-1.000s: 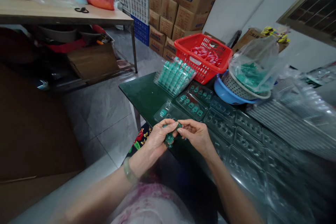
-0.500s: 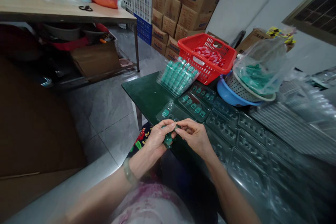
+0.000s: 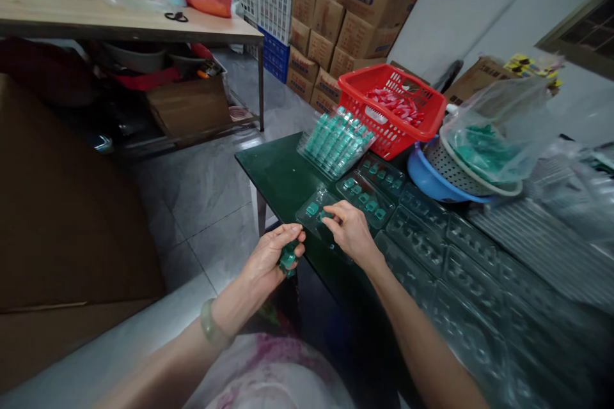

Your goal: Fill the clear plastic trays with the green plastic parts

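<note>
My left hand (image 3: 274, 254) is closed around several small green pieces (image 3: 288, 259), held just off the table's near edge. My right hand (image 3: 349, 230) reaches over a clear plastic blister tray (image 3: 307, 212) and pinches one small green piece (image 3: 325, 213) at a slot in it. Another green piece (image 3: 312, 208) sits in that tray's left end. Just beyond lies a second clear tray (image 3: 339, 183) with a row of green pieces in its slots, and a third filled tray (image 3: 382, 174) lies behind that.
Stacked filled trays (image 3: 336, 144) stand at the table's far end beside a red basket (image 3: 412, 126) of pink-red pieces. A blue basin (image 3: 426, 172) holds a colander with a bag of green pieces (image 3: 482, 147). More clear trays (image 3: 412, 230) cover the dark green table (image 3: 273, 169) to the right.
My hands have parted. The right one moved forward to the nearest tray with a green piece, while the left drew back and to the left, still holding pieces. The view shifted slightly.
</note>
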`<act>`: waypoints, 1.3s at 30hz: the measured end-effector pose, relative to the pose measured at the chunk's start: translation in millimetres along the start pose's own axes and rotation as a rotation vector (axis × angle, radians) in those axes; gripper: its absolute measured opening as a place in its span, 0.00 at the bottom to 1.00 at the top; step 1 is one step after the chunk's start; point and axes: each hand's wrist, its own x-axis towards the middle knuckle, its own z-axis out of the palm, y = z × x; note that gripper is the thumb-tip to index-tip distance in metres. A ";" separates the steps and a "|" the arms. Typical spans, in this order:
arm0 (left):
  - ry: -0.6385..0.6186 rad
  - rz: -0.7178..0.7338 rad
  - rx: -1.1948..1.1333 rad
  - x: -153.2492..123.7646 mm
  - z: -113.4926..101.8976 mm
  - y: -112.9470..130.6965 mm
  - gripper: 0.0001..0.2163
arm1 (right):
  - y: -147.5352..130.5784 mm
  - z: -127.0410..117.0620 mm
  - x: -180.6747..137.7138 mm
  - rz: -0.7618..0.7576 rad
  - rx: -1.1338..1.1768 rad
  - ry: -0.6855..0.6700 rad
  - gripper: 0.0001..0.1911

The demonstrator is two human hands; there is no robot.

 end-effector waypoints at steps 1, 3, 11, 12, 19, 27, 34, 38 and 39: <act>-0.003 -0.002 0.002 0.1 -1.6 -0.9 0.08 | 0.2 2.4 1.3 -0.004 -0.056 -0.012 0.10; -0.009 -0.002 0.006 0.8 -3.0 -2.3 0.08 | -0.4 5.4 2.1 0.005 -0.164 -0.027 0.10; -0.044 -0.037 0.018 5.9 -3.8 -5.8 0.08 | -11.1 7.8 9.0 0.023 -0.462 -0.154 0.09; -0.046 -0.051 0.009 6.5 -3.6 -5.8 0.08 | -11.9 8.3 12.1 0.026 -0.477 -0.182 0.09; -0.079 -0.183 -0.097 5.8 2.0 -2.4 0.12 | -0.7 -4.3 27.7 0.087 -0.337 -0.381 0.10; -0.060 -0.211 -0.170 5.1 19.5 -5.6 0.14 | -41.3 -49.4 -24.6 -0.053 0.026 -0.178 0.14; -0.011 -0.296 -0.163 7.0 45.5 -11.4 0.09 | -55.5 -48.9 -60.6 -0.161 0.040 -0.253 0.09; -0.054 -0.333 -0.134 6.7 50.9 -16.2 0.09 | -43.2 -47.8 -60.4 -0.030 0.209 -0.217 0.06; -0.058 -0.332 -0.117 5.8 50.9 -17.4 0.09 | -40.5 -48.4 -59.9 0.037 0.292 -0.207 0.06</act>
